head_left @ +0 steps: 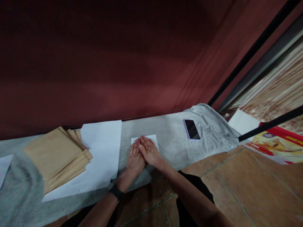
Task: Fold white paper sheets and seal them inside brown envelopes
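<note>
A small white piece of paper (153, 138), perhaps folded, lies on the grey cloth-covered surface (170, 132) in front of me. My left hand (136, 156) rests flat on its left part, fingers stretched forward. My right hand (149, 151) lies flat beside it, its fingers partly over the left hand and pressed on the paper. Most of the paper is hidden under both hands. To the left, large white sheets (106, 142) lie flat, and a pile of brown paper envelopes or bags (54, 153) sits partly on them.
A phone (192, 129) in a purple case lies to the right on the cloth. Another white sheet (4, 165) shows at the left edge. A dark red wall (118, 78) rises behind. A colourful printed box (279, 143) stands at the right near the tiled floor (236, 183).
</note>
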`<state>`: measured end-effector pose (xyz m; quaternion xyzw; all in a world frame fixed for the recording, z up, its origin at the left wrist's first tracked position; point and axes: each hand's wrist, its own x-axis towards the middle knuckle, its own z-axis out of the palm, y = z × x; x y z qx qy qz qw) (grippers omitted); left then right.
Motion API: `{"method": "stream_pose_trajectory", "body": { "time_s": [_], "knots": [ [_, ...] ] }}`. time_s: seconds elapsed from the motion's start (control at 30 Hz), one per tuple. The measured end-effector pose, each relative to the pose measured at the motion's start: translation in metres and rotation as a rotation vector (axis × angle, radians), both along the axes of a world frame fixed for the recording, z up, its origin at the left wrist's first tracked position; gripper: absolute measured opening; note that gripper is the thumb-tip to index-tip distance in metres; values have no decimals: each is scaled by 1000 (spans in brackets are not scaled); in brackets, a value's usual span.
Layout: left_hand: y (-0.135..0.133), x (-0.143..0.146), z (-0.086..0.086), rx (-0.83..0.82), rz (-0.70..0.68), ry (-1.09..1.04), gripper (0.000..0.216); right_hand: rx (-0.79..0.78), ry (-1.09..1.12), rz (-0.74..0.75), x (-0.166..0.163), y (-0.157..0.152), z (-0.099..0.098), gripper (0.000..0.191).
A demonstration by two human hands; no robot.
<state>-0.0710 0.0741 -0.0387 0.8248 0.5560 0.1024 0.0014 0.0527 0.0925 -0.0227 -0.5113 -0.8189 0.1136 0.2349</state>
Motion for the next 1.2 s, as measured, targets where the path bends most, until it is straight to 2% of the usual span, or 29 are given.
{"method": "stream_pose_trajectory", "body": {
  "time_s": [0.13, 0.33, 0.6, 0.8, 0.9, 1.07, 1.2],
  "knots": [
    [5, -2, -2, 37, 143, -55, 60, 15, -69, -60, 16, -3, -4, 52],
    [1, -6, 2, 56, 223, -84, 64, 33, -164, -131, 37, -5, -9, 60],
    [-9, -16, 5, 81, 246, -65, 69, 50, -272, -196, 60, -5, -11, 58],
    [-17, -18, 4, 80, 273, -31, 65, 75, -283, -250, 63, -7, -8, 55],
    [-20, -16, 7, 105, 233, -44, 62, 81, -245, -218, 54, -9, -2, 56],
    [-28, -8, 11, 83, -12, -16, 59, 49, -179, 16, 30, -24, -1, 56],
    [-32, -4, 7, 62, -17, -6, 59, 71, -178, 8, 25, -31, -8, 58]
  ]
}}
